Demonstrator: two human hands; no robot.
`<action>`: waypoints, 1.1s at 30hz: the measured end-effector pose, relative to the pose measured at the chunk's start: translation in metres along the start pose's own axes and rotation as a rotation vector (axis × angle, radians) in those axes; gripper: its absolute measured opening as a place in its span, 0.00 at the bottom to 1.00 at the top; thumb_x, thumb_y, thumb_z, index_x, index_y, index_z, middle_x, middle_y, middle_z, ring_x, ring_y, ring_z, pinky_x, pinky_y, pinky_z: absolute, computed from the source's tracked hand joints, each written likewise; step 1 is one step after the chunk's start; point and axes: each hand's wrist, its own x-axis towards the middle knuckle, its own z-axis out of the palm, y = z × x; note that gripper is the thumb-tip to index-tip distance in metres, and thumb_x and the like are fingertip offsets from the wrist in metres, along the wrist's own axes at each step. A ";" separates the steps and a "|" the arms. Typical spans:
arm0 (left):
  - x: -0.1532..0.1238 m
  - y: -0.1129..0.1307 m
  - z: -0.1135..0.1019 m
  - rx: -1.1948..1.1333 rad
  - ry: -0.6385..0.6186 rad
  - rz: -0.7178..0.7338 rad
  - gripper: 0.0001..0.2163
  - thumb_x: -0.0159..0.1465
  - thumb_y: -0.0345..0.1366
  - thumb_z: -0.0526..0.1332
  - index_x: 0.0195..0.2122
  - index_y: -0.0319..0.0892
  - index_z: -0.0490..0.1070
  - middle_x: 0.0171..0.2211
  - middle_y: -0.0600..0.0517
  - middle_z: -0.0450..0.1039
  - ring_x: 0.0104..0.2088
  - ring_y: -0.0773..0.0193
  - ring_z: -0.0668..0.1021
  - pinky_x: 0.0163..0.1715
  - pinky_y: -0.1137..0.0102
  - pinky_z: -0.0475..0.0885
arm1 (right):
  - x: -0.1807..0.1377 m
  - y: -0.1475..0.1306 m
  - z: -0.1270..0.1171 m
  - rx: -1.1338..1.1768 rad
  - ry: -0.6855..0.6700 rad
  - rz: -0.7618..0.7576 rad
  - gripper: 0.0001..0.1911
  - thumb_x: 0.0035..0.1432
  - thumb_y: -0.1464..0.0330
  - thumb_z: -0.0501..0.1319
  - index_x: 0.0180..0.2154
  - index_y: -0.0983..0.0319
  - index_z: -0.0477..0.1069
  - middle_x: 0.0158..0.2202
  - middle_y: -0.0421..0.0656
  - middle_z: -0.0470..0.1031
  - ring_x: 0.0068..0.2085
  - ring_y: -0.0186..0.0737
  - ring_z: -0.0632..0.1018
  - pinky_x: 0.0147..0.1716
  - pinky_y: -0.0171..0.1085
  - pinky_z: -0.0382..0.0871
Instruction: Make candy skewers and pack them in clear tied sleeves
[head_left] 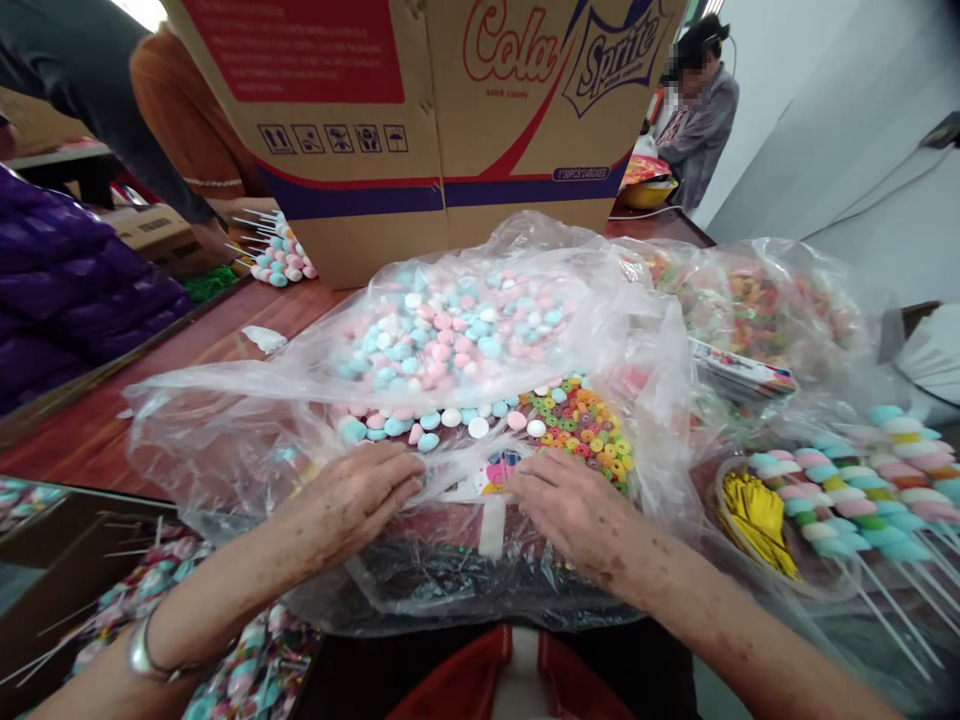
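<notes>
Curled at opposite ends of a small printed wrapper (501, 470), a worker's left hand (356, 500) and right hand (577, 515) meet the clear film at the centre of the frame; whether the fingertips pinch it or merely press it cannot be told. A silver bracelet (140, 652) circles the left wrist.

Just beyond the fingers, pink, blue and white candies (442, 340) spread across the middle of the frame, largely under a loose sheet of clear plastic (225, 415), with multicoloured candy rings (589, 430) beside them. Reddish-brown and glossy, the wooden tabletop (180, 400) shows bare at left.

A tall cardboard carton (360, 235) lettered "Cola" and "Sprite" dominates the top of the frame. At right, gold ties (757, 520) fill a clear tub near skewered sweets (847, 490) on white sticks. Stick candies (247, 660) crowd the lower left, below a purple bundle (67, 270).

Pale wall (832, 120) closes off the upper right, where a person in a grey jacket (701, 135) stands; at upper left, another wears an orange-brown top (184, 120).
</notes>
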 end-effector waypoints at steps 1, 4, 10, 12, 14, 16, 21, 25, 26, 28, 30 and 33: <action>0.005 -0.001 -0.003 0.001 0.009 -0.008 0.13 0.70 0.36 0.49 0.43 0.43 0.73 0.40 0.48 0.77 0.41 0.59 0.78 0.43 0.66 0.72 | -0.001 0.003 -0.007 0.014 0.029 0.006 0.11 0.63 0.77 0.53 0.41 0.63 0.72 0.38 0.48 0.76 0.42 0.44 0.74 0.45 0.43 0.71; 0.025 -0.009 -0.008 -0.002 0.045 0.000 0.14 0.70 0.39 0.49 0.47 0.43 0.72 0.44 0.46 0.77 0.45 0.56 0.78 0.47 0.63 0.71 | -0.007 0.014 -0.025 0.026 0.095 0.069 0.13 0.65 0.76 0.50 0.43 0.62 0.72 0.40 0.48 0.77 0.44 0.45 0.75 0.46 0.44 0.71; 0.073 -0.066 -0.019 -0.041 0.271 -0.125 0.18 0.65 0.43 0.52 0.49 0.39 0.72 0.54 0.43 0.71 0.53 0.54 0.73 0.55 0.61 0.66 | -0.037 0.040 -0.039 -0.008 0.171 0.287 0.12 0.66 0.73 0.51 0.44 0.61 0.72 0.43 0.47 0.76 0.45 0.45 0.76 0.47 0.44 0.72; 0.084 -0.089 -0.026 -0.093 0.307 -0.274 0.18 0.63 0.43 0.55 0.48 0.38 0.73 0.49 0.47 0.75 0.45 0.57 0.76 0.46 0.66 0.71 | -0.047 0.048 -0.037 -0.070 0.165 0.329 0.12 0.66 0.73 0.51 0.43 0.61 0.72 0.42 0.48 0.76 0.45 0.47 0.76 0.47 0.47 0.72; 0.089 -0.099 -0.035 -0.075 0.341 -0.368 0.16 0.62 0.42 0.55 0.44 0.37 0.74 0.38 0.51 0.77 0.35 0.60 0.76 0.37 0.67 0.71 | -0.054 0.053 -0.034 -0.111 0.166 0.353 0.12 0.66 0.72 0.50 0.42 0.61 0.72 0.41 0.49 0.76 0.44 0.48 0.76 0.46 0.49 0.72; 0.088 -0.088 -0.042 -0.029 0.398 -0.386 0.13 0.61 0.40 0.55 0.38 0.38 0.75 0.31 0.53 0.76 0.32 0.61 0.75 0.35 0.66 0.69 | -0.057 0.052 -0.031 -0.109 0.181 0.358 0.12 0.66 0.72 0.50 0.43 0.61 0.72 0.42 0.49 0.76 0.45 0.49 0.76 0.46 0.49 0.72; 0.059 0.009 -0.029 -0.191 0.324 -0.109 0.09 0.66 0.38 0.56 0.37 0.42 0.74 0.34 0.54 0.76 0.34 0.65 0.77 0.38 0.72 0.70 | -0.054 0.035 -0.022 -0.032 0.288 0.300 0.12 0.66 0.73 0.52 0.46 0.64 0.71 0.45 0.50 0.77 0.48 0.46 0.75 0.50 0.46 0.71; 0.036 0.059 0.009 -0.302 0.073 0.013 0.10 0.69 0.33 0.53 0.39 0.42 0.74 0.29 0.54 0.75 0.28 0.67 0.76 0.29 0.74 0.69 | -0.049 0.025 -0.010 0.041 0.381 0.242 0.11 0.65 0.75 0.53 0.45 0.65 0.72 0.43 0.49 0.77 0.46 0.44 0.76 0.51 0.45 0.71; 0.033 0.061 0.018 -0.254 0.087 -0.032 0.10 0.69 0.32 0.52 0.39 0.41 0.74 0.30 0.53 0.75 0.29 0.65 0.77 0.30 0.72 0.69 | -0.049 0.023 -0.007 0.055 0.389 0.232 0.11 0.65 0.75 0.53 0.45 0.64 0.72 0.42 0.49 0.77 0.46 0.43 0.76 0.50 0.45 0.71; 0.031 0.061 0.033 -0.138 0.132 -0.130 0.11 0.69 0.31 0.52 0.38 0.39 0.74 0.32 0.49 0.75 0.34 0.61 0.77 0.35 0.69 0.71 | -0.048 0.022 -0.002 0.080 0.387 0.228 0.11 0.65 0.76 0.52 0.44 0.64 0.72 0.42 0.48 0.77 0.45 0.42 0.76 0.50 0.44 0.71; 0.032 0.058 0.044 -0.046 0.133 -0.184 0.11 0.69 0.30 0.52 0.37 0.38 0.74 0.33 0.47 0.74 0.36 0.58 0.77 0.39 0.65 0.72 | -0.049 0.020 0.002 0.096 0.373 0.237 0.12 0.65 0.76 0.52 0.44 0.64 0.72 0.42 0.47 0.77 0.45 0.42 0.76 0.50 0.43 0.71; 0.036 0.058 0.053 0.055 0.124 -0.226 0.11 0.69 0.31 0.53 0.37 0.38 0.75 0.34 0.46 0.72 0.37 0.55 0.75 0.41 0.61 0.72 | -0.051 0.019 0.008 0.088 0.373 0.240 0.12 0.64 0.76 0.53 0.45 0.64 0.72 0.42 0.48 0.77 0.45 0.42 0.76 0.50 0.44 0.71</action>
